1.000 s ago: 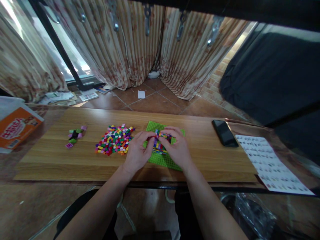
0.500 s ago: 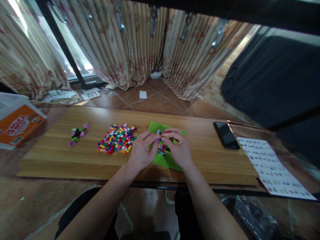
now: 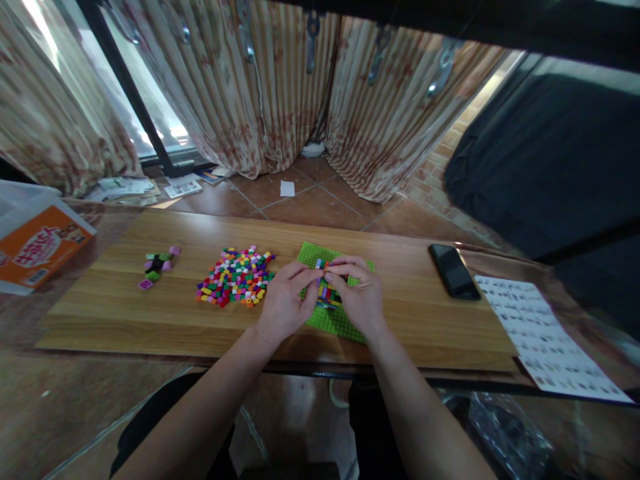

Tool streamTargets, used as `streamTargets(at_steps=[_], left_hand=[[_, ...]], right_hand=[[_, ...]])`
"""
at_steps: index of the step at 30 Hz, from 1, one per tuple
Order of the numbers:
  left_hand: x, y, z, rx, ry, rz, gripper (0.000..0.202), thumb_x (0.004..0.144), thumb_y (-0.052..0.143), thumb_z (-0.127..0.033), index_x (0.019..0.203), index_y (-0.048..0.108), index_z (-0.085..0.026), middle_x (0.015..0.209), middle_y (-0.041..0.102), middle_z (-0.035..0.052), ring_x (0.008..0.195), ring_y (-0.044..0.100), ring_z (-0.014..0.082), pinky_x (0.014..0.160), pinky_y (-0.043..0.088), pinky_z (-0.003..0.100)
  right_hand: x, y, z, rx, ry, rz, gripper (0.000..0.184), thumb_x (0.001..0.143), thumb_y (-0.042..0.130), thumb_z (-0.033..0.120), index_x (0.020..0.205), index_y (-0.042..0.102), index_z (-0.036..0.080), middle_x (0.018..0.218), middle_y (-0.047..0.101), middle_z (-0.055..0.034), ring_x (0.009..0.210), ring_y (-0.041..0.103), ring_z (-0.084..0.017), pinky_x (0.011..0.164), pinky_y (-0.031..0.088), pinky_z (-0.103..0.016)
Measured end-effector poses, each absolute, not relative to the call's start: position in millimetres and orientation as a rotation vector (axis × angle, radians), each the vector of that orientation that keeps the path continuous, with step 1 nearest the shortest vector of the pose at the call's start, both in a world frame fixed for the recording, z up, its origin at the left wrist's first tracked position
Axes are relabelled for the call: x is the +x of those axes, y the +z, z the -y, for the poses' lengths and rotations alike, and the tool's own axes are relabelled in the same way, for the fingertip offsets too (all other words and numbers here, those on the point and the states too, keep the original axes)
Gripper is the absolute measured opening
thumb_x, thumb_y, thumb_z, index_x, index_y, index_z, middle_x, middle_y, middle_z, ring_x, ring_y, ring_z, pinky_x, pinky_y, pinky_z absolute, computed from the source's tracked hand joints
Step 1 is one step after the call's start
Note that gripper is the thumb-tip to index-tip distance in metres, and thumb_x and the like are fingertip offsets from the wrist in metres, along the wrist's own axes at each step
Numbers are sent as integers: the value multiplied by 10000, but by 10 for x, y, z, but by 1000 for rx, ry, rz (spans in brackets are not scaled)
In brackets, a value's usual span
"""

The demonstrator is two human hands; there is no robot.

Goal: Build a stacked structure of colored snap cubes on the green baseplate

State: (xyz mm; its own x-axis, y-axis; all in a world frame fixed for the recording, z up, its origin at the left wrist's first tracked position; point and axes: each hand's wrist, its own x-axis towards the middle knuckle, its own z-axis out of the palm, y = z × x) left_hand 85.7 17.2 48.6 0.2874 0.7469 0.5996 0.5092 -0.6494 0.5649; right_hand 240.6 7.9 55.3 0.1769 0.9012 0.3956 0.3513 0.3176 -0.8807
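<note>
A green studded baseplate (image 3: 330, 324) lies on the wooden table, and on it stands a multicoloured block of small toy bricks (image 3: 327, 295). My left hand (image 3: 287, 300) comes in from the left, thumb and forefinger pinched together over the top of that block. From the right, my right hand (image 3: 361, 297) meets it, its fingertips pinched right beside the left ones. Whatever tiny piece is between the fingertips is too small to make out. Both hands hide much of the brick block.
A loose pile of colourful bricks (image 3: 235, 277) lies left of the baseplate. Farther left are several pink, green and black bricks (image 3: 157, 263) and an orange-labelled plastic box (image 3: 43, 247). To the right lie a black phone (image 3: 454, 271) and a printed sheet (image 3: 545, 333).
My fingertips have drawn slightly closer together above the brick block. Otherwise the hands stay in nearly the same place, and the whole view shifts very slightly.
</note>
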Motion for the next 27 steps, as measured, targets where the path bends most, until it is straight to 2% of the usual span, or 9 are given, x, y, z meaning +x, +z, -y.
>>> streamTargets(at_steps=[4, 10, 17, 27], left_hand=[[862, 477, -169, 2291, 1313, -1134, 201, 895, 505, -191, 984, 685, -185, 857, 629, 55, 821, 598, 151, 758, 513, 288], [864, 498, -162, 2287, 1297, -1164, 197, 886, 517, -186, 980, 690, -197, 854, 639, 47, 814, 603, 150, 759, 517, 287], [864, 542, -114, 2248, 1335, -1124, 177, 902, 521, -192, 1007, 663, -195, 921, 680, 58, 882, 626, 163, 808, 520, 307], [980, 563, -113, 2413, 1315, -1151, 127, 890, 581, -266, 928, 701, -251, 955, 704, 32, 899, 612, 183, 841, 440, 380]], right_hand=[[2396, 534, -122, -1224, 772, 1217, 57, 707, 733, 297, 713, 746, 242, 910, 657, -34, 890, 614, -179, 833, 491, -342], [2417, 562, -135, -1206, 955, 965, 179, 632, 780, 390, 709, 746, 232, 853, 707, -31, 878, 630, -193, 831, 505, -352], [2465, 664, -74, -1186, 896, 905, 149, 639, 783, 334, 741, 756, 229, 785, 726, -15, 771, 637, -163, 789, 501, -332], [2478, 607, -130, -1236, 903, 808, 245, 614, 769, 398, 753, 736, 199, 787, 726, -25, 757, 637, -166, 763, 521, -334]])
